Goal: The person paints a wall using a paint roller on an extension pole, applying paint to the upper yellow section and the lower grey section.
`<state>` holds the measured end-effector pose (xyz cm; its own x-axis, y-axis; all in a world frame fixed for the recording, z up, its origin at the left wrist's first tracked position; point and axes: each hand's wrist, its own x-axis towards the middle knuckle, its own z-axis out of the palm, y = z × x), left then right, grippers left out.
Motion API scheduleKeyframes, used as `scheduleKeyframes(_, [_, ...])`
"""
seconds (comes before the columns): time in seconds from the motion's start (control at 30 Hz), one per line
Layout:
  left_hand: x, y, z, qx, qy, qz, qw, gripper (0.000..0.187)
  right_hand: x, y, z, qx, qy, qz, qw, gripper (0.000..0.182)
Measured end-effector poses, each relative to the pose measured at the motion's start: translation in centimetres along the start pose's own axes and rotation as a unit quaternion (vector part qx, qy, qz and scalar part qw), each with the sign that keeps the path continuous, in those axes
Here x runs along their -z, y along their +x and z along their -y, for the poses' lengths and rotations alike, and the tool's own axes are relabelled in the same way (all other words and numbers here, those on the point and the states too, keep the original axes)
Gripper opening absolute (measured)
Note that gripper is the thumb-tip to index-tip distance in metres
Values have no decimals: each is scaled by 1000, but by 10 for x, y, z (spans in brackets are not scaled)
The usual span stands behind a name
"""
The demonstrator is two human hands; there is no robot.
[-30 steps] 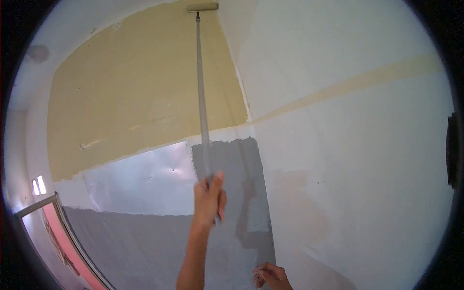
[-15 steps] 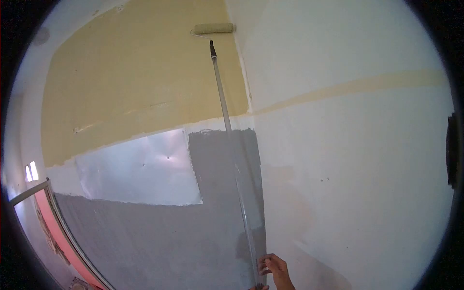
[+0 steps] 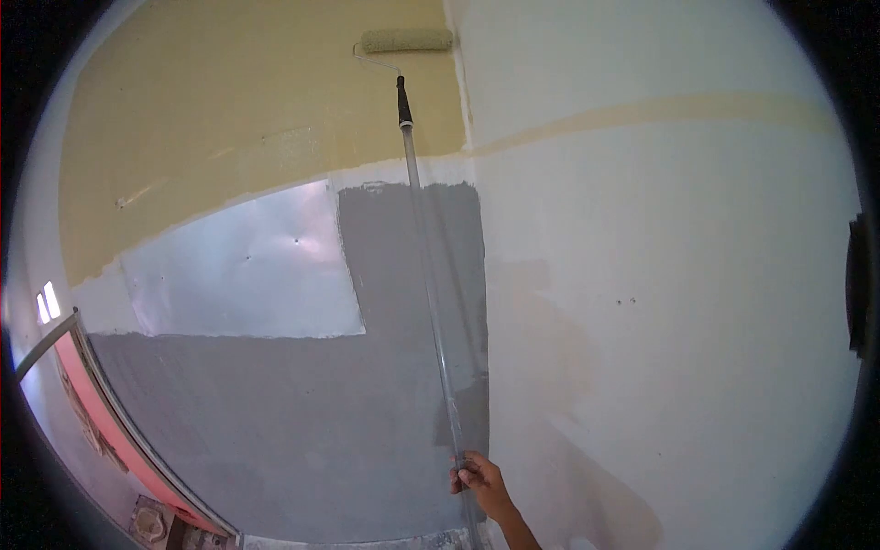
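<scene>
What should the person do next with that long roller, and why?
Probably draw the roller down the yellow band. It sits high against the wall beside the corner, and only the right hand grips the pole, low down; bringing a second hand onto it would likely steady the stroke.

open wall (image 3: 660, 302) right of pole (image 3: 431, 293), pink frame (image 3: 101, 412) crowding lower left

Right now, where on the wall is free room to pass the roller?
The roller sits high on the yellow band, close to the corner. Free yellow lies to its left. The unpainted patch, bordered by grey paint, is open too. One hand grips the pole.
</scene>
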<state>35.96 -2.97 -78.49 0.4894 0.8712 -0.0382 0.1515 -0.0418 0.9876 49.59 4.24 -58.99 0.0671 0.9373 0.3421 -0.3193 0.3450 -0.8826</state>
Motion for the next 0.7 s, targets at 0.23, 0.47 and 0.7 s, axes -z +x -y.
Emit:
scheduleKeyframes(0.23, [89,41,-55,-125,276,104,947,22,11,-49,-55,-55,8,22,998,20])
scheduleKeyframes(0.47, [137,121,-259,-193,94,-51,975,35,31,-96,-114,-138,27,-23,990,20])
scheduleKeyframes(0.7, [120,223,-385,-249,-141,-110,952,42,-8,-110,-81,-103,-155,-100,977,27])
